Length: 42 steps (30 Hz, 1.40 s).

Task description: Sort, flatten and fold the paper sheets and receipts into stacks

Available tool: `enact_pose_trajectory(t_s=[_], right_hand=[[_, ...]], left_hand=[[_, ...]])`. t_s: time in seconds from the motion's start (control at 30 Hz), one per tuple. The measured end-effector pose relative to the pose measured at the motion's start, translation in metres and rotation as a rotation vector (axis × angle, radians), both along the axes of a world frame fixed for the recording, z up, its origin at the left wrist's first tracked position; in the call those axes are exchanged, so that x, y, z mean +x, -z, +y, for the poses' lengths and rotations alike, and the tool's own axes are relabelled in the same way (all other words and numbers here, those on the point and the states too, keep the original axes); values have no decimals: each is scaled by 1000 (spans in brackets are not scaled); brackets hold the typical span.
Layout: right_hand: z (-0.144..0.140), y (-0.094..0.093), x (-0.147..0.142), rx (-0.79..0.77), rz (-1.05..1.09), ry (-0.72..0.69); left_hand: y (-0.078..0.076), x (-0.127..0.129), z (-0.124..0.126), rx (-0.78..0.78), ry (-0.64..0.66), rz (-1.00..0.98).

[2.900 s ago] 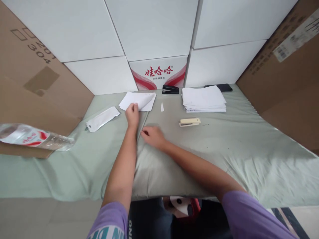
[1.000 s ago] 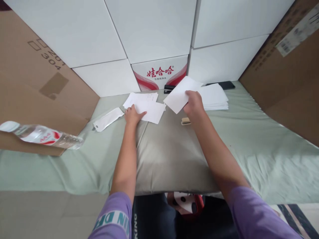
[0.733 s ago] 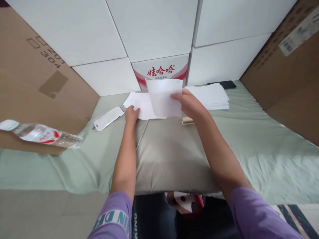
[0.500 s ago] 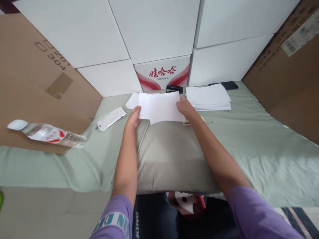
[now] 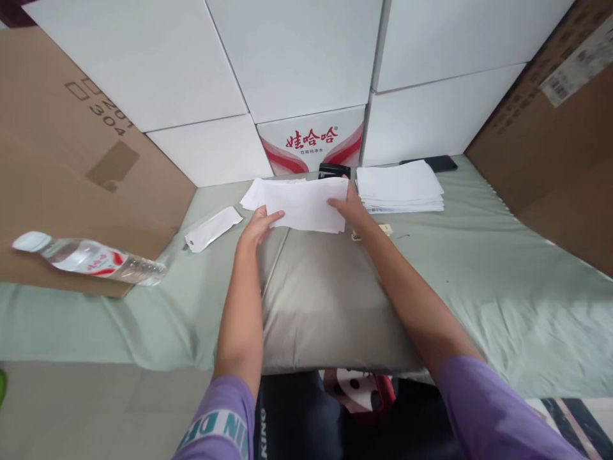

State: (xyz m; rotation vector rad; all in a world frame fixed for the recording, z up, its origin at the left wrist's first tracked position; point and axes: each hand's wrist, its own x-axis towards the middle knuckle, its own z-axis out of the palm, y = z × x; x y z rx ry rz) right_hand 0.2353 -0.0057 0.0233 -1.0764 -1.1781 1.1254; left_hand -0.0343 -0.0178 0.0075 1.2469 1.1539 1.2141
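Between my two hands are white paper sheets (image 5: 306,207), held up a little above the green cloth, their edges nearly lined up. My left hand (image 5: 258,227) grips the left edge with the thumb on top. My right hand (image 5: 350,207) is closed on the right edge, its thumb lying across the face and its fingers mostly hidden behind. Other papers (image 5: 249,195) lie just beyond my left hand. A black stapler (image 5: 334,170) rests behind the sheets. To the right of my right hand lies a thicker paper stack (image 5: 400,185). A small cream-coloured item (image 5: 384,229) is partly hidden by my right forearm.
A white packet (image 5: 213,229) and a tilted water bottle (image 5: 93,257) are on the left. A dark phone (image 5: 443,163) lies behind the paper stack. White boxes (image 5: 297,57) form a wall at the back, with cardboard boxes (image 5: 43,160) at both sides.
The sheets, offset from one another before, now overlap almost evenly. My hands have come slightly closer together, and both thumbs reach further over the paper.
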Motion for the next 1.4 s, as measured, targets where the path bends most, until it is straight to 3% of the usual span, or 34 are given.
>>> enact_pose_trajectory(t_s=[0.27,0.53,0.77,0.97,1.23,1.4], right_hand=[[-3,-11,24,-22,59,-221],[-8,-27,23,8,32,-191],[0,-12,20,-12,18,-126],[1,-16,27,-35,52,-188],[-11,-5,-16,-57,295,-130],[-19,4,-35,13,273,-166]], left_hand=[[-12,2,-4,32,13,-61],[-22,12,-1,138,-113,-86],[-10,23,9,128,-172,-158],[-12,18,19,165,-263,-302],[-13,33,20,177,-217,-378],[-23,41,14,174,-191,-329]])
